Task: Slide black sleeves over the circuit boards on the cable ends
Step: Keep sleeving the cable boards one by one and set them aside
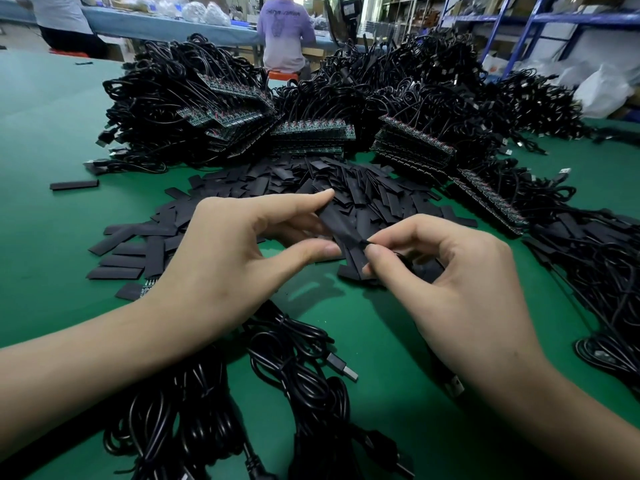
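My left hand [235,251] pinches a flat black sleeve [341,226] between thumb and forefinger, just above the green table. My right hand [446,271] pinches the sleeve's near end with thumb and forefinger, where a thin black cable meets it; any board inside the sleeve is hidden. A heap of loose black sleeves [363,192] lies right behind both hands. Stacks of circuit boards on cable ends [311,133] stand behind that heap. A bit of green board [149,285] peeks out under my left wrist.
Bundled black cables with USB plugs [304,368] lie under my forearms. Big cable piles ring the far side and right [588,258] of the green table [52,150]. One stray sleeve [74,184] lies at left. Two people sit at a bench behind.
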